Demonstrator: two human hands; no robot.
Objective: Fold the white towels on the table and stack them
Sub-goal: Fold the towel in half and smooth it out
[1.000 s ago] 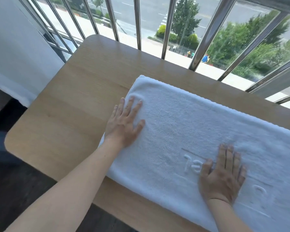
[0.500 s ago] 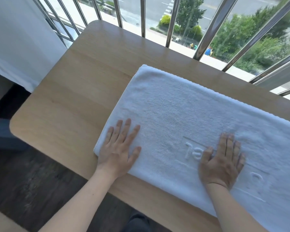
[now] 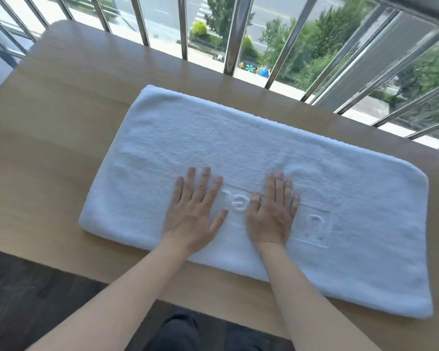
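Both the left hand (image 3: 193, 211) and right hand (image 3: 273, 211) lie flat with fingers straight, side by side on the folded towel (image 3: 238, 148), apparently to press its layers smooth against the tabletop (image 3: 48, 122).

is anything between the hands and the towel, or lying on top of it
Nothing visible does. The left hand and the right hand both lie flat, fingers straight, directly on the white towel near its middle, and nothing else rests on it.
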